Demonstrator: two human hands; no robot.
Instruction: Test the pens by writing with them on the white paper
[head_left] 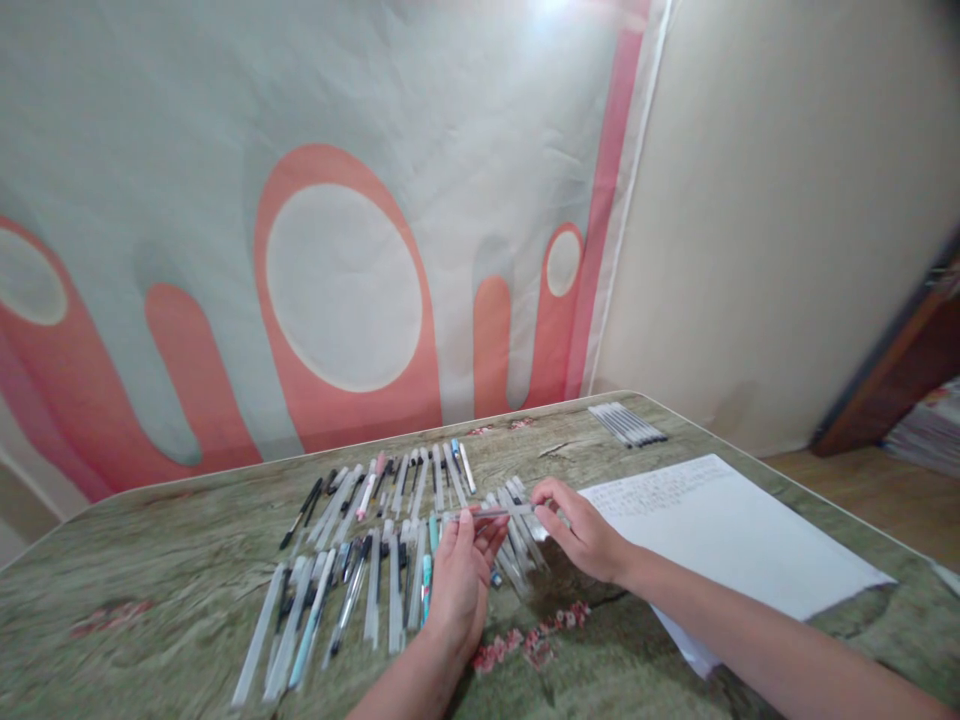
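Both my hands hold one clear pen [501, 514] level above the table. My left hand [459, 580] pinches its left end and my right hand [577, 530] grips its right end. Under and around the hands lie several pens [375, 560] in loose rows, most clear or white, a few black, teal or pink. Some of them are hidden beneath my left hand.
A white sheet of paper with handwriting [720, 530] lies to the right of my right hand. A small bundle of pens [626, 423] sits at the far right corner of the green patterned table [187, 560]. A red and grey banner [337, 250] hangs behind.
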